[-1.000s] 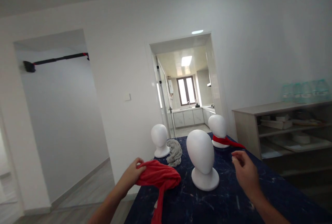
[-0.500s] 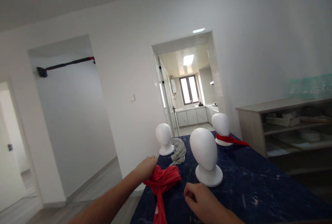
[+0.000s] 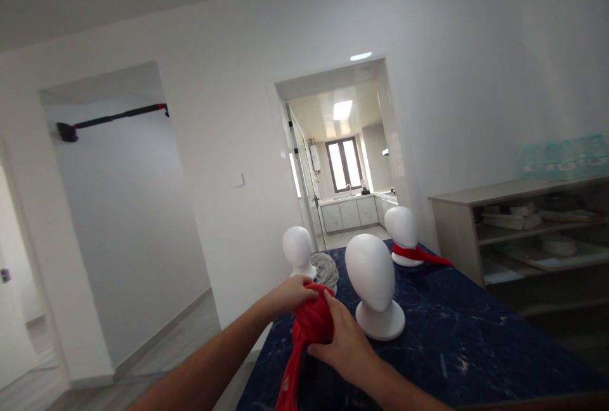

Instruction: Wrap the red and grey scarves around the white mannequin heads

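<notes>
here, both hands meet on a red scarf (image 3: 310,325) bunched at the near left corner of the dark blue marbled table (image 3: 457,347). left hand (image 3: 291,292) comes in from the lower left, fingers curled shut over the top of the bundle, knuckles up, gripping the cloth. right hand (image 3: 343,341) lies against the bundle's right side, thumb and fingers wrapped partly round it, pressing the fabric; how tightly it closes on the far side cannot be told. a loose tail of the red scarf hangs down past the table edge, below the hands. landmark: the nearest white mannequin head (image 3: 372,284), bare, upright on its round base on the table. the scarf bundle sits just left of it and a little nearer the camera, close but not touching. behind and left of that head, a grey scarf (image 3: 327,269) lies coiled on the table, and just past it stands a smaller-looking second mannequin head (image 3: 298,251), bare. behind and right of the nearest head stands a third mannequin head (image 3: 403,233) with another red scarf (image 3: 419,252) round its neck, one end trailing right along the tabletop. farther right of the nearest head, off the table, an open wooden shelf unit (image 3: 523,233) against the wall; contents blurred.
</notes>
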The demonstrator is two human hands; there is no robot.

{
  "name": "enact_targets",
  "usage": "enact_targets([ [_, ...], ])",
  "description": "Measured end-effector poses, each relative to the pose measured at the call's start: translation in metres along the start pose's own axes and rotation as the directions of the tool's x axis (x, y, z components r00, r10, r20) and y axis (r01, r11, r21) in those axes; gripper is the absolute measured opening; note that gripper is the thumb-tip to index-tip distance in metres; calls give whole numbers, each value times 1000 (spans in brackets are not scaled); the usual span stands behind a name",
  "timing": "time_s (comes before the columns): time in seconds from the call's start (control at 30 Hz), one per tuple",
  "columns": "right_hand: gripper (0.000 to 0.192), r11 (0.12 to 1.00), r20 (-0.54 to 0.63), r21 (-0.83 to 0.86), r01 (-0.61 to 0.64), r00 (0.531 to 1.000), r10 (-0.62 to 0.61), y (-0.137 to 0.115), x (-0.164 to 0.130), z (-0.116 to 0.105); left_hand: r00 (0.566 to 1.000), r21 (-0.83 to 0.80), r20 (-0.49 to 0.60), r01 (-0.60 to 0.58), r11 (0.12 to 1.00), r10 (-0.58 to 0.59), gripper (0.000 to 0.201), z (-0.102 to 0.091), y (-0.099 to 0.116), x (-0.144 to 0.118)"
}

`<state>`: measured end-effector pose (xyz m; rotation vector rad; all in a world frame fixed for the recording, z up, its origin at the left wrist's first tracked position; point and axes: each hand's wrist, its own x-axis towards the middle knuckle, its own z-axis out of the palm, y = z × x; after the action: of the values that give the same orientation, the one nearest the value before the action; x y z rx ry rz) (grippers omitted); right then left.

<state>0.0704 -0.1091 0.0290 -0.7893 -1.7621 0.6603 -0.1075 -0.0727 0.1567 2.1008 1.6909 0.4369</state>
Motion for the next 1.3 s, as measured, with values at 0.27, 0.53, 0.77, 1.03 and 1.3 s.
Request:
enact_targets([
  [0.27,30,998,-170,42,-38,985,45,-51,47,-61,987,-545,22,-123,829,161,70,-23,70,-33],
  [0.53,35,968,-57,248,-43,997,59,-92,71,-119,829,-138,-329,-515,846,452,34,-34,109,-38],
  [0.77,43,776,126,604,-181,983,131,-108,69,-139,885,-602,-338,-464,649,319,39,-32,130,-35],
  [1.03,35,646,87,753,-126,992,92,-105,74,-155,917,-784,-227,-371,498,327,51,-39,149,-42],
  [1.3,28,509,94,848,-150,987,133,-114,74,-168,922,-781,-255,-374,500,290,45,-44,146,-39],
])
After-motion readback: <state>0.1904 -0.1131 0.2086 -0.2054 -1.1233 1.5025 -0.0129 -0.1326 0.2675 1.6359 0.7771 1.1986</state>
